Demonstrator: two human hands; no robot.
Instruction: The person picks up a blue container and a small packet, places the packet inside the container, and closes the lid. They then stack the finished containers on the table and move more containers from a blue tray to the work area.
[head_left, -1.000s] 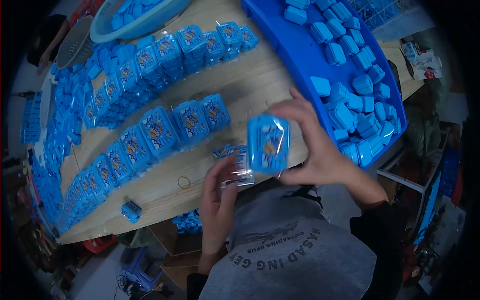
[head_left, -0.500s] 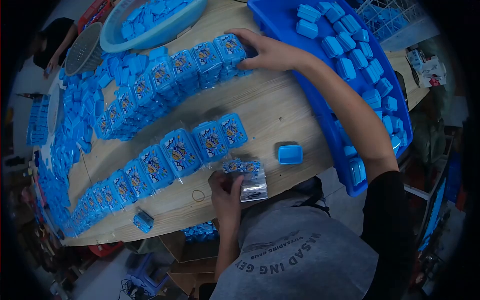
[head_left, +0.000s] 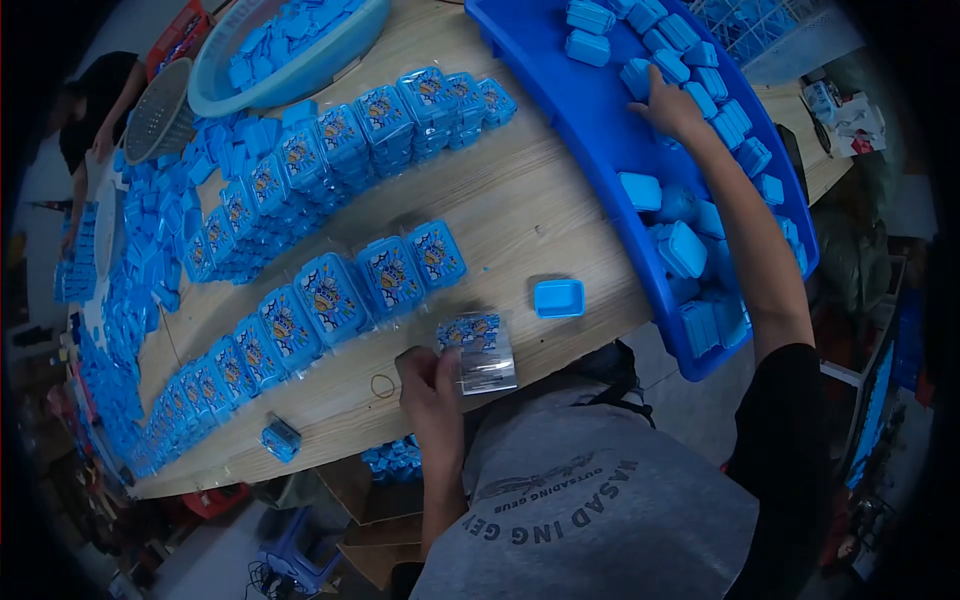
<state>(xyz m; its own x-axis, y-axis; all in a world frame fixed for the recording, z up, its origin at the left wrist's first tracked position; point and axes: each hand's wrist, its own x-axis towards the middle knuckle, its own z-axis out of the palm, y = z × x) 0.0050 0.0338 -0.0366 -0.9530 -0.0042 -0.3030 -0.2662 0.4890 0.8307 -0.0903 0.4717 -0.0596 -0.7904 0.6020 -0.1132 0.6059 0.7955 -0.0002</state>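
My left hand [head_left: 432,388] is closed on a stack of clear plastic bags [head_left: 490,365] with cartoon print, held near the table's front edge. Over in the big blue tray [head_left: 590,150], my right hand [head_left: 668,108] has its fingers around a small blue plastic box [head_left: 634,78]. Further closed blue boxes [head_left: 680,248] lie loose in that tray. An open blue box [head_left: 559,298] rests on the table to the right of the bags. Beyond my left hand runs a row of bagged boxes [head_left: 330,297] with cartoon tops.
Stacked bagged boxes [head_left: 383,115] form a second row farther back. Loose blue pieces [head_left: 175,200] pile up on the left, near a light-blue basin [head_left: 205,85] and a grey basket [head_left: 160,110]. A rubber band [head_left: 383,386] lies near the front edge. Another person [head_left: 105,100] is at far left.
My right hand has left the right end of the stacked row and reached into the blue tray. My left hand still holds the bags. The whole view has shifted slightly.
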